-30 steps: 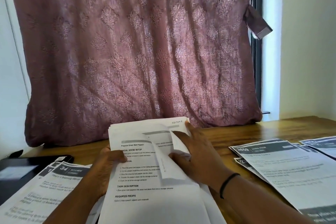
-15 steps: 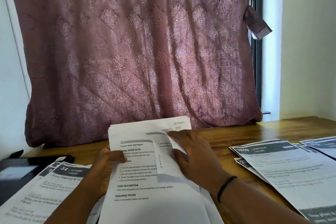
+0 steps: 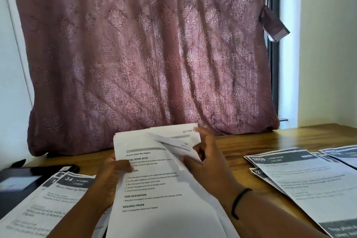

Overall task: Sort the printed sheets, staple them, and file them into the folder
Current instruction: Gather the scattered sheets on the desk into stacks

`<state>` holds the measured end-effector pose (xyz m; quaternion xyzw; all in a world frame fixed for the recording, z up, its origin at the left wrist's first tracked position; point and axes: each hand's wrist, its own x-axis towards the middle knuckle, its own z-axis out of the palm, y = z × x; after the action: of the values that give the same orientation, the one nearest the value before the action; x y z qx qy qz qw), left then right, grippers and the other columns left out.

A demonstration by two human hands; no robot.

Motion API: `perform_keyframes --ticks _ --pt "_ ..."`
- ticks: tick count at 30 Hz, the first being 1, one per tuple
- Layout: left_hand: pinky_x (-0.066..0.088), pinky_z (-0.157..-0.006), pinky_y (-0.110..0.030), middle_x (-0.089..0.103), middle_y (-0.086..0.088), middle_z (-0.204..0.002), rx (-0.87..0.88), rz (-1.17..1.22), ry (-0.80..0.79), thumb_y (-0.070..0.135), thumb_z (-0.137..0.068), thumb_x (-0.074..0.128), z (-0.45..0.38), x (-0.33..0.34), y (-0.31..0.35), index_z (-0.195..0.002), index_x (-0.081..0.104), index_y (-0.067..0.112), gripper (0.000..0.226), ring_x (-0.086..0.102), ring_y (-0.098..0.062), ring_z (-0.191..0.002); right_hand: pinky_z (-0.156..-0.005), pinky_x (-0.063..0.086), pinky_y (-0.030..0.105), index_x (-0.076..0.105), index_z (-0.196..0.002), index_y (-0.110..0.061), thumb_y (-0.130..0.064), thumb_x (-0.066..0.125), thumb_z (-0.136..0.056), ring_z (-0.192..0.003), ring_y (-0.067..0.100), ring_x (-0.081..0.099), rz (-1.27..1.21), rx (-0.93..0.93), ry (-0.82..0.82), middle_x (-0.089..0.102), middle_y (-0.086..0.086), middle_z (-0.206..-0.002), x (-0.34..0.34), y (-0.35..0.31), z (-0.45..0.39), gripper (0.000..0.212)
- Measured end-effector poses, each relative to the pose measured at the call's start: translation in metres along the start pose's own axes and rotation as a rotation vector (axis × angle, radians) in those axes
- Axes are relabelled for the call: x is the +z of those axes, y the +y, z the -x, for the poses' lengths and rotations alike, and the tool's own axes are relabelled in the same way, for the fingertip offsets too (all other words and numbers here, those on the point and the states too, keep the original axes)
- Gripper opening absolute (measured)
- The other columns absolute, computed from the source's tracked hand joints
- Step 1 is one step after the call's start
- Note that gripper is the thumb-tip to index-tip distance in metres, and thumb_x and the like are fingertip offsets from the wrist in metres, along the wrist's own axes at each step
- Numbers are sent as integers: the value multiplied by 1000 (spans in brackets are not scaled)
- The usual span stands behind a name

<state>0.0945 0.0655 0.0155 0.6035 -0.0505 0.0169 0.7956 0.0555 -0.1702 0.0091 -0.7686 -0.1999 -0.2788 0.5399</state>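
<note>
Stack of printed sheets (image 3: 154,189), held above the counter (image 3: 241,141): light, limp, slippery; left hand (image 3: 114,176) grips its left edge, right hand (image 3: 208,162) pinches a lifted top sheet; best held at edges.

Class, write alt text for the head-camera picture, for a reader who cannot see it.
A person holds a stack of printed sheets above a wooden table: the left hand grips its left edge, the right hand peels back upper pages. More sheets lie either side; a patterned curtain hangs behind.
</note>
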Motion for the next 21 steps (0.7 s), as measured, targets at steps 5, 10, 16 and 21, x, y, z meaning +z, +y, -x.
perform_keyframes --ticks 5,10,16,21 --pt "48 -86 -65 68 -30 -103 -6 2 -17 -11 -49 55 2 1 0 -109 57 -7 60 65 -50 -91 -65 54 23 71 -98 -22 -25 64 -87 -72 -1 66 296 180 -229 72 -9 -84 -18 12 -5 14" --pt "51 -83 -63 67 -29 -108 -73 -36 -115 -9 -58 64 7 5 -3 -117 58 -5 60 64 -50 -97 -71 56 40 74 -91 -13 -24 64 -88 -80 19 70 240 284 -111 75 3 -85 -27 10 -10 15" --pt "49 -85 -64 67 -28 -110 -87 -69 -178 11 -54 83 15 13 -4 -117 62 0 67 64 -49 -97 -43 40 9 63 -71 -15 -11 58 -92 -49 -3 59 -24 345 -14 65 -12 -52 -31 1 -7 23" --pt "53 -81 -61 67 -28 -109 -101 -83 -163 10 -56 80 16 14 -4 -117 61 -1 65 65 -49 -97 -63 55 30 72 -78 -9 -21 65 -90 -70 17 70 -209 513 159 75 2 -73 -33 9 -14 18"
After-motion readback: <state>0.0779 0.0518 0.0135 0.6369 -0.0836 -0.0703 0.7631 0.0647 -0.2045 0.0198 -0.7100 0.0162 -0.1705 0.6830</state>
